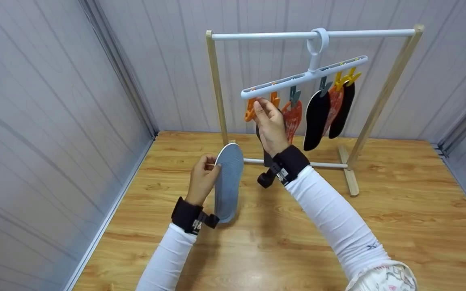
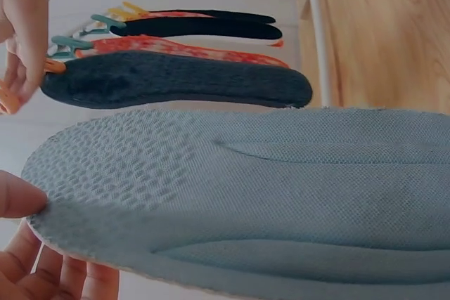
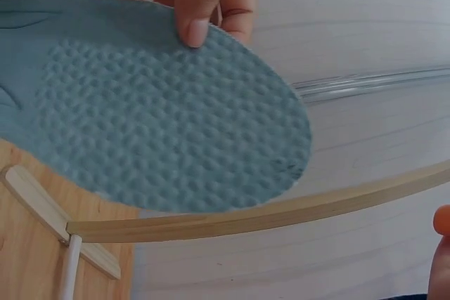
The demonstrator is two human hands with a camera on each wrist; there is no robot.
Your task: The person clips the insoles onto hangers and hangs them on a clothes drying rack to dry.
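Observation:
My left hand (image 1: 205, 171) pinches the toe end of a grey-blue insole (image 1: 229, 182), thumb on its dimpled face (image 3: 199, 12); the insole (image 2: 246, 194) stands on edge above the wooden surface. My right hand (image 1: 260, 108) is raised to the white clip hanger (image 1: 303, 76) and pinches an orange clip (image 1: 251, 110) at its left end. A dark grey insole (image 2: 176, 79) hangs just behind that hand. Further right hang an orange patterned insole (image 1: 293, 117), a black one (image 1: 317, 119), then another orange and another black one.
The hanger hooks over the white rail (image 1: 265, 36) of a rack with wooden posts (image 1: 217, 85) and feet (image 1: 350, 178). The rack stands on a wooden floor (image 1: 399, 226), enclosed by grey panel walls (image 1: 55, 121) at left, back and right.

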